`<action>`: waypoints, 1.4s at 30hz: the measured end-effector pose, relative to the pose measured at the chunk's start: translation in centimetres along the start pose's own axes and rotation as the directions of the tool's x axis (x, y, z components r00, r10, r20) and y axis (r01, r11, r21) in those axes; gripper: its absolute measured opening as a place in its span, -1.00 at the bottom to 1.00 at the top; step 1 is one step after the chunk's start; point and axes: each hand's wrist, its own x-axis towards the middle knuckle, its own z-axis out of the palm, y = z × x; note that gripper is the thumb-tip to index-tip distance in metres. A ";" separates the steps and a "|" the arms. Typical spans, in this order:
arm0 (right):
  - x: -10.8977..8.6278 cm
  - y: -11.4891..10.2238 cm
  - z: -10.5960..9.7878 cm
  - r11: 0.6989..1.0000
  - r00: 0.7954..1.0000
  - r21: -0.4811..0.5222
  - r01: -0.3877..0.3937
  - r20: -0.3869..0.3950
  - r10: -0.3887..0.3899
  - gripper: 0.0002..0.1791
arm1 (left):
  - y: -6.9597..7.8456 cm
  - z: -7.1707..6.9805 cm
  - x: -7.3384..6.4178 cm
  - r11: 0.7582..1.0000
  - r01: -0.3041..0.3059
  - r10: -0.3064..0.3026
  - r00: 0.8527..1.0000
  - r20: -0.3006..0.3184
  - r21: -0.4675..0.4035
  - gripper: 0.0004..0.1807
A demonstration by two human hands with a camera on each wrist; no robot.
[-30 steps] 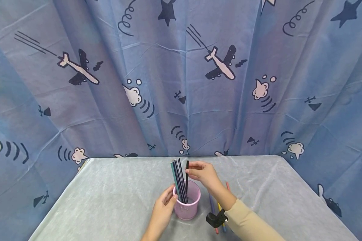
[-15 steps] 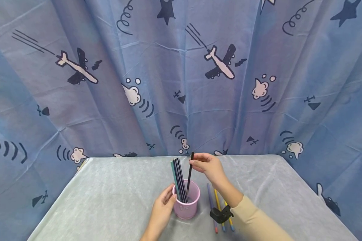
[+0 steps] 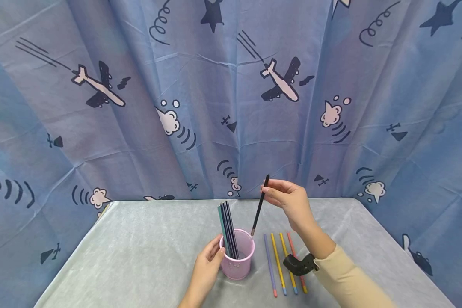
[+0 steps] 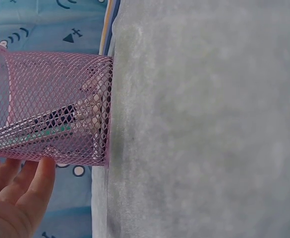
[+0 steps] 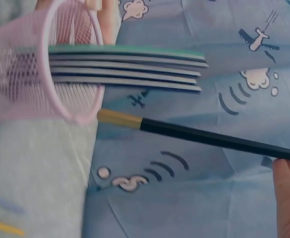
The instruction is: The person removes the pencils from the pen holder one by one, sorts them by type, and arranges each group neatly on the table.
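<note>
Black pencil, head view: tilted, pinched near its upper end by the right hand, lower end near the pink mesh cup, which the left hand grips. Left wrist: cup probably light, easily tipped; hold low. Right wrist: pencil straight, stiff-looking, perhaps slippery; best pinched mid-length.

Mesh cup, perhaps metal; smooth black pencil; creased cloth curtain; matt table cover.

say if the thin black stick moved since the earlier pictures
Yes, the black stick rose and shifted right in the head view, against the blue airplane-print curtain.
</note>
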 end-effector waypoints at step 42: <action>-1.1 4.5 -10.9 0.902 0.965 -0.344 -0.263 -0.075 0.252 -0.45 | -0.1 -0.1 0.1 1.000 0.001 -0.001 1.000 -0.002 -0.019 -0.44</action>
